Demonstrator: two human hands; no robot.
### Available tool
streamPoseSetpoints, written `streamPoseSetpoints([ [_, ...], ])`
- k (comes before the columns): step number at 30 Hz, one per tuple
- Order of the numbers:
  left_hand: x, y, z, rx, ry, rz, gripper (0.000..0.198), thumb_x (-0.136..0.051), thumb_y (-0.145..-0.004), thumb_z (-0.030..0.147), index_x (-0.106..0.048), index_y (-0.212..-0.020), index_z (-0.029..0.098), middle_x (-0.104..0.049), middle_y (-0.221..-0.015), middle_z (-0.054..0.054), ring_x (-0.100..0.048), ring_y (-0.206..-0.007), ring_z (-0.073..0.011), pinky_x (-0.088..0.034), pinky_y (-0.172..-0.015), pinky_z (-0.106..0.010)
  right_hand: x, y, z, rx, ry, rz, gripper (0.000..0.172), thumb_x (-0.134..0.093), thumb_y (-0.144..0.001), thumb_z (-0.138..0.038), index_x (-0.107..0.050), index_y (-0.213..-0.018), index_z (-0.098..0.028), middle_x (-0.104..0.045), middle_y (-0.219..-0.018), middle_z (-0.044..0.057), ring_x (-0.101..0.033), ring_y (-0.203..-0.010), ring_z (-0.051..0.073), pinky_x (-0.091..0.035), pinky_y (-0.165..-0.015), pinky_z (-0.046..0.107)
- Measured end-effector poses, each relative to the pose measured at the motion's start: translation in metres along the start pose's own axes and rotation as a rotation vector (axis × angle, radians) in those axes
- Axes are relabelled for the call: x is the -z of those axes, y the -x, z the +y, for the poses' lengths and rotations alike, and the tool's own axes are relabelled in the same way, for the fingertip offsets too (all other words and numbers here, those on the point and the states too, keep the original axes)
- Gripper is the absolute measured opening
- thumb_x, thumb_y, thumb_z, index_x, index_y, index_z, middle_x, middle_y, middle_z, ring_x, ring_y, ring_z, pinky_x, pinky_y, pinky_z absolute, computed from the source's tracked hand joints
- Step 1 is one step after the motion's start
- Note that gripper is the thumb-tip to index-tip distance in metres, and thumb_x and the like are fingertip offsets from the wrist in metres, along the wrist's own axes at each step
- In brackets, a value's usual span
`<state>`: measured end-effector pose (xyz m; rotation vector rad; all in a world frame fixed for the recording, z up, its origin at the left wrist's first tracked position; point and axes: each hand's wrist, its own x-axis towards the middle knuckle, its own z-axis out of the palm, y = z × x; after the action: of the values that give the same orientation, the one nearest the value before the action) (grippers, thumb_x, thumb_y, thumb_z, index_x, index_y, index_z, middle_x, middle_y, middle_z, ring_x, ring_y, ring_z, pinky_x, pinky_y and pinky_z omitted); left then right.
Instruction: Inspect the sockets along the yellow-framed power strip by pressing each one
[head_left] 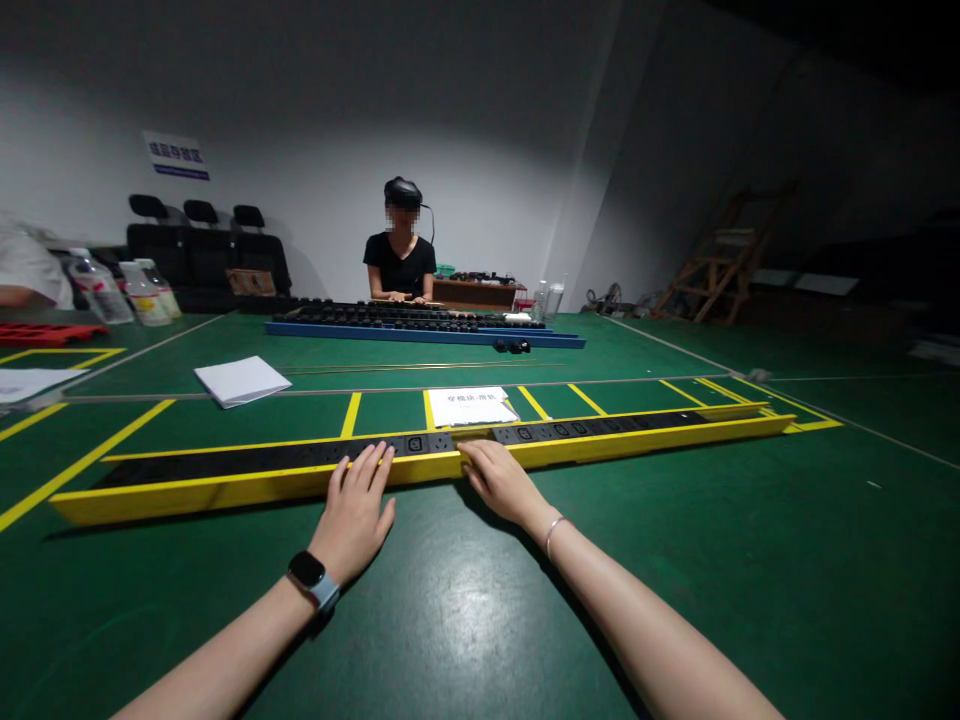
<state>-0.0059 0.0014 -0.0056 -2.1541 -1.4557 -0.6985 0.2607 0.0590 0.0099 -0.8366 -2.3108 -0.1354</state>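
A long yellow rail [637, 440] lies across the green table in front of me, with a row of black socket modules [315, 455] set in its channel. My left hand [356, 510], a smartwatch on its wrist, rests flat with fingers stretched onto the rail's near edge beside one module [415, 443]. My right hand [499, 480], a thin bracelet on its wrist, lies just to the right, fingers extended onto the same edge. Neither hand holds anything.
A white label sheet [471, 406] lies behind the rail, a paper stack [241, 380] at back left. Across the table a person in black works at a blue rail [420, 335] with black modules. Bottles [120, 290], chairs and a wooden ladder [724, 255] stand beyond.
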Motion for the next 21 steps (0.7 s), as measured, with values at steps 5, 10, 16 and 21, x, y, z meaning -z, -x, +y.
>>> streamPoseSetpoints([
  [5,-0.0003,0.0001,-0.0001,0.0,0.008,0.001,0.062,-0.043,-0.088,0.027,-0.028,-0.148,0.014,-0.042,-0.148,-0.013,-0.037,-0.137,-0.0276,-0.022,-0.114,-0.05,-0.0033,-0.0047,-0.004,-0.087,0.151,-0.053,0.028,-0.044,-0.099,-0.029,-0.053,-0.122,-0.017,-0.065,-0.104,0.01,-0.057,-0.097,0.024,-0.046,-0.085,0.04],
  [10,0.0003,0.0001,0.0001,-0.001,0.002,0.002,0.063,-0.042,-0.089,0.027,-0.027,-0.148,0.014,-0.042,-0.148,-0.014,-0.037,-0.137,-0.0274,-0.022,-0.114,-0.05,-0.0083,-0.0086,-0.0028,-0.134,0.212,-0.05,0.021,-0.043,-0.1,-0.032,-0.059,-0.101,-0.018,-0.064,-0.09,0.007,-0.055,-0.086,0.022,-0.04,-0.076,0.035],
  [16,0.0006,0.0005,0.0,-0.005,-0.008,0.0,0.066,-0.042,-0.089,0.027,-0.021,-0.15,0.014,-0.041,-0.149,-0.014,-0.037,-0.137,-0.0273,-0.023,-0.114,-0.05,-0.0095,-0.0086,0.0002,-0.156,0.114,0.003,0.02,-0.042,-0.101,-0.03,-0.058,-0.097,-0.02,-0.063,-0.085,0.004,-0.053,-0.082,0.019,-0.036,-0.073,0.031],
  [21,0.0004,0.0007,-0.0004,-0.006,0.002,0.011,0.069,-0.041,-0.089,0.027,-0.015,-0.151,0.012,-0.04,-0.15,-0.013,-0.036,-0.138,-0.0267,-0.021,-0.115,-0.05,-0.0079,-0.0094,0.0003,-0.152,0.082,-0.006,0.019,-0.042,-0.101,-0.03,-0.057,-0.096,-0.02,-0.062,-0.085,0.003,-0.053,-0.081,0.018,-0.035,-0.073,0.03],
])
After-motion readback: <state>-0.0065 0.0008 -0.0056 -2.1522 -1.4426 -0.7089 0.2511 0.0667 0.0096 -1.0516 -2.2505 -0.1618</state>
